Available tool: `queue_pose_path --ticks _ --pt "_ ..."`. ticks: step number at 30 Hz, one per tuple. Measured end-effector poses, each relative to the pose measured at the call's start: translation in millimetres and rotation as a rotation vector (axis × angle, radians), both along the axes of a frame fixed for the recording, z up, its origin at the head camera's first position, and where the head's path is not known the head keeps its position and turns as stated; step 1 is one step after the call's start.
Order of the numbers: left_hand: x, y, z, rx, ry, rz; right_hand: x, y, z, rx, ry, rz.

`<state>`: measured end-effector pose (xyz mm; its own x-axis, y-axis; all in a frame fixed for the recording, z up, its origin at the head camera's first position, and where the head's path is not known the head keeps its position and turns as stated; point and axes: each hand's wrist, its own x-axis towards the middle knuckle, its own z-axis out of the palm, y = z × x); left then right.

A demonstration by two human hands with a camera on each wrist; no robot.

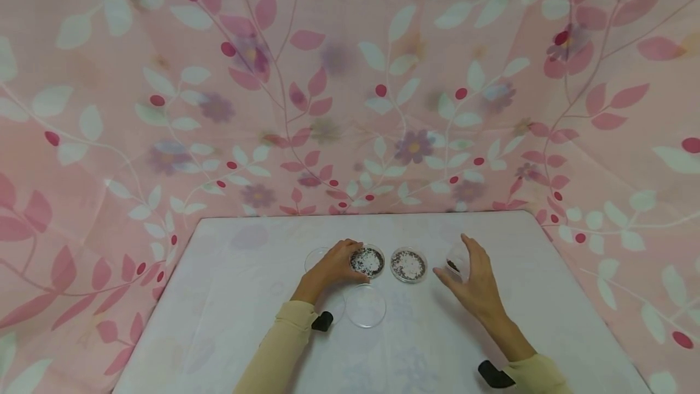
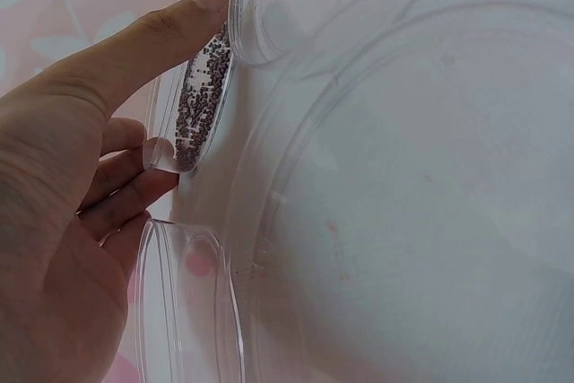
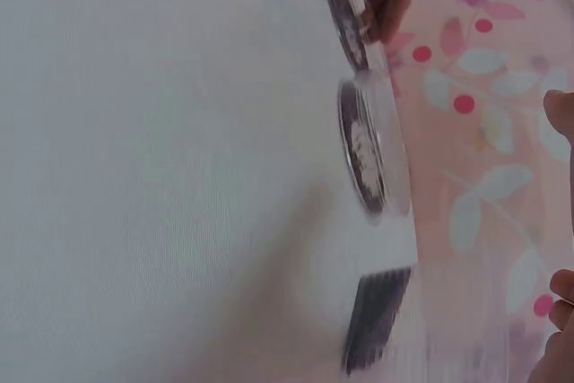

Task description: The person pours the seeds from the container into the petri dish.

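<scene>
In the head view my left hand holds the rim of a clear petri dish of small dark grains with white showing among them. The left wrist view shows its thumb on the near rim and its fingers on the far side. To the right stands a second petri dish of similar grains. My right hand is spread beside a clear container with dark contents. In the right wrist view its fingers are at the right edge, apart from that container.
A clear round dish or lid lies in front of the held dish. Another clear one is partly behind my left hand, and a third sits by the left wrist. Floral cloth hangs behind the white tabletop.
</scene>
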<state>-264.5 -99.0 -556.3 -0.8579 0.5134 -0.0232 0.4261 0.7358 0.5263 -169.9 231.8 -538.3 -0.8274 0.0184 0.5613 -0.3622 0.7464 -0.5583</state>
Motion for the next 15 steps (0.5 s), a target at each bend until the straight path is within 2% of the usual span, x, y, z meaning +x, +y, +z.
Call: queue_pose_path --ticks 4,7,15 --pt "-0.4 -0.2 -0.8 0.005 -0.014 0.003 4.4 -31 0.9 0.074 0.008 0.097" --pt "-0.7 0.0 -1.2 -0.001 -0.011 0.0 10.4 -54 -2.7 0.12 -0.017 0.157" --pt "-1.4 0.3 -2.3 -0.026 0.03 -0.012 25.0 -102 -23.2 0.204 -0.043 0.285"
